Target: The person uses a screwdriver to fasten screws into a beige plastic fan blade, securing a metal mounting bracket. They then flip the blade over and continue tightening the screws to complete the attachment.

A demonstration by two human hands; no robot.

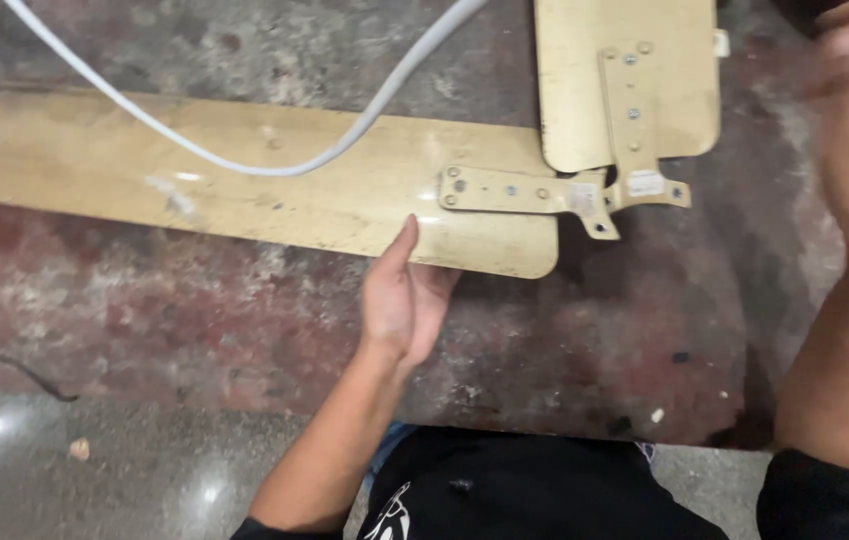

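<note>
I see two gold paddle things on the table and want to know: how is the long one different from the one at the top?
The long blade lies sideways across the table; the top blade points away, cut off by the picture's edge. A white cable crosses the long blade, none crosses the top blade. The left hand touches the long blade only. Both are cream-gold with screwed metal brackets.

Labels, two:
1. Sticker (646,184): small, whitish rectangle with dark print, on the upright bracket (633,120) near its lower end, over the upper blade (575,80).
2. Sticker (583,198): small, pale, squarish, at the right end of the level bracket (515,189) on the long blade (245,190).

Packages, signs, screens: none.
</note>
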